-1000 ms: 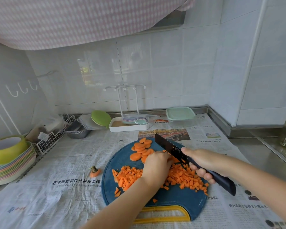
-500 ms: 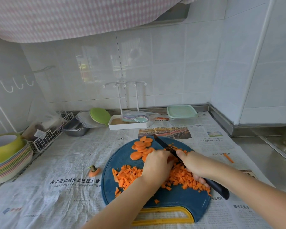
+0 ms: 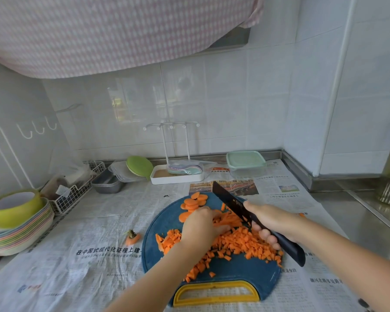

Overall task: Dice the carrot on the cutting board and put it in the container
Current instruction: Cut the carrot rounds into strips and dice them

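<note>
Left fingers curled down pinning the carrot strips, right fingers wrapped round the knife handle, we see the blade crossing the strips' long axis just right of the left fingers, diced carrot on the cutting board, lidded container well behind.

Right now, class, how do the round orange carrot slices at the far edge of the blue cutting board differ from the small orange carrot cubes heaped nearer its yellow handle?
Shape: the round carrot slices are flat discs; the carrot cubes are blocky bits. Size: each slice is bigger than any cube. Number: the slices are few, overlapping; the cubes are many, spread wide. Both are orange and lie on the blue cutting board.
</note>
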### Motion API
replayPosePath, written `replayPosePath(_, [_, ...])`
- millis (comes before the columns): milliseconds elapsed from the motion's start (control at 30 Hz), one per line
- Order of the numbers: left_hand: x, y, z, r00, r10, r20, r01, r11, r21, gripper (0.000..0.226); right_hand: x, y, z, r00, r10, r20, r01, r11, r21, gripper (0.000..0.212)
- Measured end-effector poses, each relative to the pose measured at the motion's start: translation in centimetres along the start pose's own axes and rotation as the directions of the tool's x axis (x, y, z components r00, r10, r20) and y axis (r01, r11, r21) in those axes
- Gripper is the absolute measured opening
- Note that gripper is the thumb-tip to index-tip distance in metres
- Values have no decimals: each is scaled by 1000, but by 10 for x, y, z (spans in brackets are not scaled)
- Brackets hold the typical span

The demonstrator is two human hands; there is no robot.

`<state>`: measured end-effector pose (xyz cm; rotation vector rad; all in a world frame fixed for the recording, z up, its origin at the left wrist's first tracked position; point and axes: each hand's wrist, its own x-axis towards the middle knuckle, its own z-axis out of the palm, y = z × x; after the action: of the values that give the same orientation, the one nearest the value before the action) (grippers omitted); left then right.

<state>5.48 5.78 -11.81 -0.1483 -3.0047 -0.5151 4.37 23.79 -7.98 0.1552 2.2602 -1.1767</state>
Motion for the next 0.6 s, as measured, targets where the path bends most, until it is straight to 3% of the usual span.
replayPosePath(400, [4, 19, 17, 990, -69, -126, 79, 994, 73, 39, -11, 0, -3, 1000, -26, 16, 26, 1000, 13, 63])
replayPosePath(600, [10, 27, 21, 986, -111, -126, 114, 993, 14, 35, -11, -1, -1, 1000, -6, -6, 6, 1000, 9, 63])
